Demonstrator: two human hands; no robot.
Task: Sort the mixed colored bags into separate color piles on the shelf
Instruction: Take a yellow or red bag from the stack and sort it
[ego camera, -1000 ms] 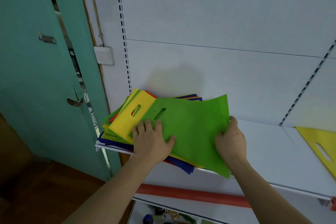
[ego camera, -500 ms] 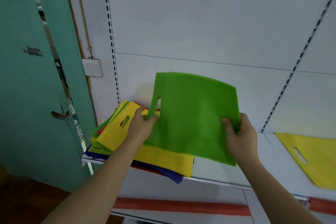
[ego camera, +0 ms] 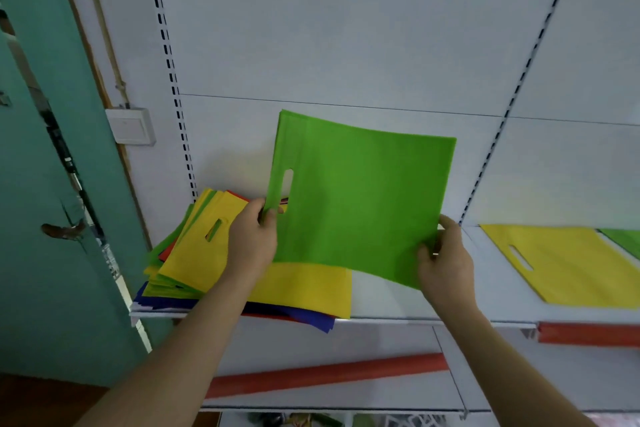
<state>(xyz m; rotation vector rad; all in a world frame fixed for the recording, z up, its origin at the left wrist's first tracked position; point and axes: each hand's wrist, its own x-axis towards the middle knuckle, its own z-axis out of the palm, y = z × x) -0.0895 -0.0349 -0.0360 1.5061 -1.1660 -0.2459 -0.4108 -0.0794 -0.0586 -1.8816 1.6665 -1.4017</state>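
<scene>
Green non-woven fabric is pinched at two edges: the left hand nips the green bag by its handle-side edge, thumb and fingers closed on the cloth just below the cut-out slot, while the right hand nips the opposite lower corner. Held like this, the one bag hangs flat and upright, lifted clear of the shelf, likely so it stays unfolded while it is carried to its own colour.

Below and left of it sits the mixed stack at the left end of the shelf, a yellow bag on top, with green, red and blue edges fanned out underneath; how many bags it holds cannot be counted. To the right lies one separate yellow bag, flat, starting a yellow pile. Beyond it, at the far right border, a sliver of green shows, probably the green pile this bag belongs with.
</scene>
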